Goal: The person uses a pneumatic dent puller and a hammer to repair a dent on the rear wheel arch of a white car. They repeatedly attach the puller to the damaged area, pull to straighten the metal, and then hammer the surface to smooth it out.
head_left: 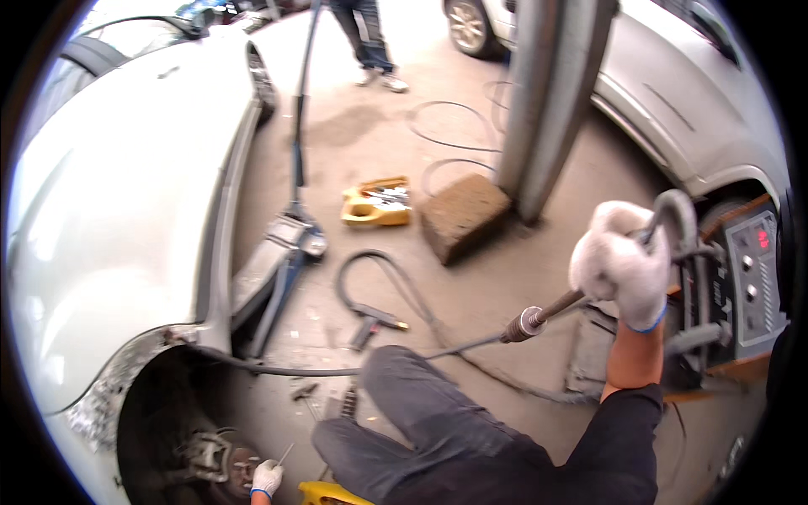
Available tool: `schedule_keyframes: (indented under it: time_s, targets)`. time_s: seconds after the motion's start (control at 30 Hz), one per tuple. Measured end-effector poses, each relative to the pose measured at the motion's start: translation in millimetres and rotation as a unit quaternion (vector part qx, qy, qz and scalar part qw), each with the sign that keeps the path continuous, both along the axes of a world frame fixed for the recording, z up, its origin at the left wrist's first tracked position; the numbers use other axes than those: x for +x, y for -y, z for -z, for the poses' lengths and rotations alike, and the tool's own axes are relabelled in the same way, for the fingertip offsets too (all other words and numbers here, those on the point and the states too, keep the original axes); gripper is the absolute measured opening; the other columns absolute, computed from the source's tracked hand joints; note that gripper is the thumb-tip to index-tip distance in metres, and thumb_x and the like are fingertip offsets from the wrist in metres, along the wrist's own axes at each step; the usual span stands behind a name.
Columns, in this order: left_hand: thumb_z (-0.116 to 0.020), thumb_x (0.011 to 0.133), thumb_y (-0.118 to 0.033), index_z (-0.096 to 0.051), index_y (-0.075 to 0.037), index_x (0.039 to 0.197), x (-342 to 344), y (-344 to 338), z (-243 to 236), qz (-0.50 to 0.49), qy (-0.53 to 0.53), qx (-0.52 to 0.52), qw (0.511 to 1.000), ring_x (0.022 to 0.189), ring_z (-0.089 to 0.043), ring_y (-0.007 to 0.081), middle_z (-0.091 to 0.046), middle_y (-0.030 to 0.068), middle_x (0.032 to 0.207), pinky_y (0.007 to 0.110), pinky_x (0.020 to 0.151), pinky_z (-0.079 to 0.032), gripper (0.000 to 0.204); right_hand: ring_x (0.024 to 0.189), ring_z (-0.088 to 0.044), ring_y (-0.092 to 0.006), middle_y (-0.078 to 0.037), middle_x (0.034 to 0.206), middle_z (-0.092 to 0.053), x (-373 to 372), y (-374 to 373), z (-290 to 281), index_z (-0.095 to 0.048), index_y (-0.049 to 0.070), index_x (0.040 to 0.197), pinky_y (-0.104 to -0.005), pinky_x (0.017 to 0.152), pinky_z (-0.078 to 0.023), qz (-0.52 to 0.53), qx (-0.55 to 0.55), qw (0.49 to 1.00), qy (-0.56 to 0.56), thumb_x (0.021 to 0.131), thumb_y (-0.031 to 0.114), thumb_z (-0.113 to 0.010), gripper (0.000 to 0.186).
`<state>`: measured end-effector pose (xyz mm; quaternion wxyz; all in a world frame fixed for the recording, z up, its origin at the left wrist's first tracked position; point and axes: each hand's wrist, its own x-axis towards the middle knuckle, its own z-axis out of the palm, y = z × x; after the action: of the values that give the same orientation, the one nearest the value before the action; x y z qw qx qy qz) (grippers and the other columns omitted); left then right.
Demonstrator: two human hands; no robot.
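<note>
My right hand (619, 257), in a white glove, is closed around a dark metal rod tool (551, 307) with a ribbed metal fitting at its lower-left end, beside the welding-type machine (749, 282). My left hand (266, 477), also gloved, is low by the exposed brake hub (240, 467) in the white car's wheel well, its fingers closed at a thin metal rod (284, 454). A black cable (303, 370) runs from the wheel arch across the floor. A torch-like gun (370, 328) on a cable lies beyond my bent legs.
The white car (126, 202) fills the left. A floor jack (278, 261), yellow tool case (374, 210), brown block (463, 217), steel post (547, 109) and loose cables lie or stand ahead. A person (362, 38) is at the back. Another car (673, 101) is at the right.
</note>
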<state>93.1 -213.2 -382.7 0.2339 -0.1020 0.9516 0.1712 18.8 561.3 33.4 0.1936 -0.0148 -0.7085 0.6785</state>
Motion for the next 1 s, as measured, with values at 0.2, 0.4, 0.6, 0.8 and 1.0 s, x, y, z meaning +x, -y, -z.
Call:
schedule_keyframes:
  time_s: [0.2,0.4,0.6,0.8,1.0]
  targets:
    - [-0.057,0.095,-0.023,-0.069,-0.007,0.11,-12.1,-114.7,-277.4,-0.09,-0.09,0.081,0.989,0.087,-0.069,0.0296,-0.072,0.0167,0.095,0.037,0.081,-0.054,0.026,0.07,-0.05,-0.0083,0.0,0.076,-0.056,-181.5,9.9,173.1,-0.058,0.003,0.086,-0.0277,0.062,-0.041,0.004,0.179,0.984,-0.024,0.095,0.014,-0.059,0.014]
    - [-0.069,0.085,-0.014,-0.07,-0.011,0.109,50.2,-172.8,-449.9,0.051,-0.288,-0.221,0.931,0.076,-0.069,0.0317,-0.07,0.0134,0.087,0.041,0.068,-0.056,0.024,0.098,-0.061,-0.0179,-0.013,0.107,-0.066,-267.3,-54.4,386.3,-0.062,-0.005,0.114,-0.0324,0.089,-0.046,0.091,0.107,0.988,0.059,0.102,0.024,-0.057,0.031]
    - [-0.068,0.081,-0.004,-0.069,-0.005,0.103,66.5,-176.3,-561.7,-0.059,-0.425,-0.481,0.765,0.079,-0.069,0.0341,-0.072,0.0153,0.09,0.041,0.07,-0.055,0.022,0.085,-0.053,-0.008,0.001,0.097,-0.06,-355.1,-4.5,423.1,-0.061,-0.003,0.123,-0.0242,0.077,-0.042,0.036,0.055,0.997,-0.031,0.103,0.028,-0.06,0.036]
    - [-0.066,0.083,0.0,-0.067,-0.006,0.102,46.4,-153.9,-516.9,-0.047,-0.442,-0.49,0.75,0.079,-0.068,0.0335,-0.069,0.0133,0.096,0.04,0.07,-0.054,0.02,0.061,-0.038,-0.0026,0.007,0.076,-0.047,-339.3,16.3,417.6,-0.058,0.009,0.097,-0.0233,0.053,-0.031,-0.009,0.024,0.999,0.033,0.103,0.037,-0.06,0.029]
    - [-0.07,0.081,-0.002,-0.068,-0.007,0.1,32.0,-146.6,-514.3,-0.029,-0.474,-0.491,0.73,0.081,-0.067,0.0321,-0.068,0.0129,0.095,0.039,0.07,-0.054,0.019,0.057,-0.037,-0.0024,0.007,0.075,-0.045,-312.1,0.8,516.8,-0.052,0.014,0.092,-0.0211,0.048,-0.029,-0.066,-0.053,0.989,0.121,0.102,0.05,-0.058,0.037]
